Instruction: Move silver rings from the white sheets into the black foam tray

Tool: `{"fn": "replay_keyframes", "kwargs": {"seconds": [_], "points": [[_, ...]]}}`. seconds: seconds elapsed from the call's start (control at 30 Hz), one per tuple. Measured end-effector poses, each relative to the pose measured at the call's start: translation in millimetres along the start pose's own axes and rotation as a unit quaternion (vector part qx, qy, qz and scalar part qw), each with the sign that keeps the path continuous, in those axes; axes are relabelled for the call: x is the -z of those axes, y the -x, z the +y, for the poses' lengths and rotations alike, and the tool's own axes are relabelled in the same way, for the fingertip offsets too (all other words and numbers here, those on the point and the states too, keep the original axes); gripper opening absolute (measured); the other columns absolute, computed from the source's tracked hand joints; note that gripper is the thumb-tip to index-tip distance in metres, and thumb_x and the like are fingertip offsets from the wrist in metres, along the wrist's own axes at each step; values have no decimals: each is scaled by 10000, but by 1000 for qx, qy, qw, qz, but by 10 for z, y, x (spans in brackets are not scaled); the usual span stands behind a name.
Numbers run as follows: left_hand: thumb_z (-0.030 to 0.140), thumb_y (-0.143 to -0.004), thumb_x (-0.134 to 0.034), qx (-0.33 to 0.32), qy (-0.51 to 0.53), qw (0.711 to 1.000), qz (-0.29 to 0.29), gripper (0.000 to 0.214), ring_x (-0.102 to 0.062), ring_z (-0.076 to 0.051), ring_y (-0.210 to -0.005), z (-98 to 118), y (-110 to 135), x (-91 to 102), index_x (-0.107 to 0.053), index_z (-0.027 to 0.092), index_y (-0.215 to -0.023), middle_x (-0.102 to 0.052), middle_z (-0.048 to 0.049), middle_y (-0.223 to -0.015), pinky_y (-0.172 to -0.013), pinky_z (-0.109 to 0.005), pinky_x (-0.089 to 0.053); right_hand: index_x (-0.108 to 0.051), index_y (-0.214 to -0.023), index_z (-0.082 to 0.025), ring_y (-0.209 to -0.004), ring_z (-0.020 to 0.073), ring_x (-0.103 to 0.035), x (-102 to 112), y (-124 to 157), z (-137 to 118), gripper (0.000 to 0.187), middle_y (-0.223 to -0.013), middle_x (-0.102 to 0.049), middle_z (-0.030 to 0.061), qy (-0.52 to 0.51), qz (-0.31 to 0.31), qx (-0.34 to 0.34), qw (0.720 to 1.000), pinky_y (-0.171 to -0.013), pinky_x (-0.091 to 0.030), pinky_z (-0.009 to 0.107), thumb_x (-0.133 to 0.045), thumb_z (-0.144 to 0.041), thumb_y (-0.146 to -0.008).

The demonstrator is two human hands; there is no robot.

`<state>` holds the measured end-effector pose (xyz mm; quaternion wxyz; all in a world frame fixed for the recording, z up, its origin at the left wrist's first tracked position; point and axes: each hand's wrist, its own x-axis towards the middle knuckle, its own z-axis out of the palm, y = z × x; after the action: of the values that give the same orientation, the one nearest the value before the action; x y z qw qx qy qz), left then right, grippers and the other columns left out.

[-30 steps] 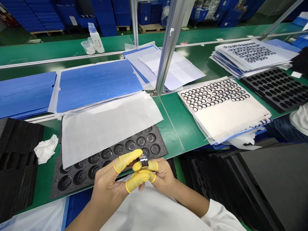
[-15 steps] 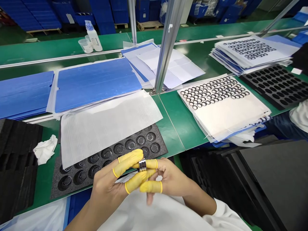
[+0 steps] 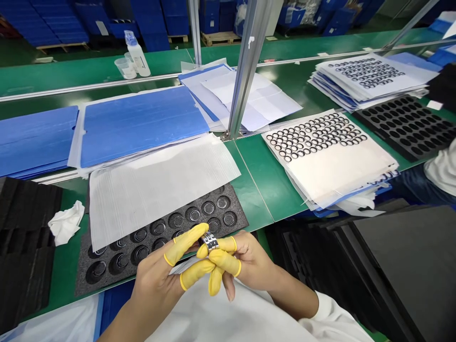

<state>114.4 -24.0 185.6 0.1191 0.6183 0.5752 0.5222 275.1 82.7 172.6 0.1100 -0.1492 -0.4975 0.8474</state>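
A small shiny metal ring (image 3: 210,241) with dark and silver segments is held in front of me, over the near edge of a tray. My left hand (image 3: 167,266), in yellow finger cots, pinches it from the left, with the index fingertip at its upper edge. From the other side, my right hand (image 3: 238,259), also in yellow finger cots, grips the ring between its fingers. Just behind the hands lies a dark foam tray (image 3: 239,209) with round pockets, several holding rings. A white sheet (image 3: 160,185) covers the tray's far part.
Blue sheets (image 3: 142,123) are stacked behind the tray. A metal post (image 3: 245,66) rises mid-bench. On the right, a white sheet stack (image 3: 338,166) carries rows of rings, near another foam tray (image 3: 409,123). Crumpled tissue (image 3: 66,222) and black foam (image 3: 24,247) lie left. Another person's sleeve (image 3: 441,166) shows right.
The ring has turned and tilted between my fingers, showing more of its segmented outer face. My right thumb has moved up against it, and the left fingers have shifted slightly.
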Motion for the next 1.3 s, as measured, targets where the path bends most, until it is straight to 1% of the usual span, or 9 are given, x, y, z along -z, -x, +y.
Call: {"fn": "replay_keyframes", "kwargs": {"seconds": [0.17, 0.4, 0.5, 0.73, 0.9, 0.97, 1.1, 1.2, 1.3], "points": [[329, -971, -690, 13, -2, 1000, 3, 504, -806, -134, -822, 29, -1, 24, -587, 322, -1464, -832, -20, -997, -799, -156, -639, -794, -1057, -154, -486, 104, -680, -11, 1, 77, 471, -608, -711, 5, 136, 30, 105, 985, -537, -576, 187, -557, -558, -1008], [321, -912, -761, 39, 9, 999, 12, 557, -807, -171, -816, 29, 52, 37, -605, 336, -1447, -825, -43, -1091, -749, -205, -666, -757, -919, -169, -513, 99, -676, 1, -44, 181, 498, -559, -690, -6, 309, 58, 256, 914, -602, -577, 184, -429, -508, -1081], [275, -883, -793, 59, 39, 997, 40, 527, -804, -187, -860, 18, 90, 11, -662, 320, -1392, -819, -46, -1116, -776, -231, -673, -750, -900, -190, -567, 121, -689, 25, -65, 226, 505, -559, -676, 7, 352, 68, 267, 895, -649, -573, 213, -415, -522, -1081], [227, -849, -822, 79, 92, 991, 49, 574, -801, -192, -965, -18, 122, -30, -659, 339, -1389, -809, -22, -1172, -890, -238, -656, -728, -794, -214, -590, 135, -675, 32, -76, 228, 517, -654, -706, 37, 327, 61, 212, 919, -607, -551, 229, -440, -553, -1057], [217, -892, -778, 99, 85, 991, 29, 654, -775, -172, -1082, -45, 155, -12, -549, 356, -1489, -766, -11, -1293, -986, -229, -609, -766, -1082, -178, -584, 123, -693, 6, -39, 65, 419, -694, -740, 20, 196, 3, 81, 977, -602, -556, 212, -639, -558, -961], [196, -894, -771, 91, 79, 992, 26, 655, -763, -171, -1116, -53, 159, -4, -547, 348, -1491, -755, -17, -1316, -1002, -227, -600, -734, -1191, -164, -519, 109, -670, 13, -23, 12, 511, -733, -765, 23, 118, -42, 17, 992, -575, -552, 212, -739, -568, -879], [144, -883, -768, 63, 61, 996, 28, 662, -754, -164, -1132, -70, 145, 9, -562, 340, -1480, -771, -21, -1276, -1020, -222, -590, -730, -1130, -113, -370, 55, -557, 23, -42, -28, 612, -702, -758, 34, -28, -34, -70, 997, -440, -444, 162, -712, -659, -854], [126, -877, -767, 33, 43, 998, 31, 666, -771, -176, -1084, -83, 128, 8, -565, 330, -1478, -788, -38, -1226, -973, -241, -624, -752, -1014, -102, -340, 34, -514, 17, -92, -41, 606, -659, -738, 27, -45, -4, -100, 994, -391, -377, 139, -684, -684, -860], [143, -892, -753, 5, 30, 999, 33, 629, -783, -199, -1049, -93, 116, 4, -576, 320, -1469, -800, -53, -1184, -931, -279, -654, -771, -1050, -109, -315, 28, -476, -2, -121, -51, 611, -651, -736, 17, -43, -17, -115, 992, -377, -389, 145, -711, -679, -837]]}}
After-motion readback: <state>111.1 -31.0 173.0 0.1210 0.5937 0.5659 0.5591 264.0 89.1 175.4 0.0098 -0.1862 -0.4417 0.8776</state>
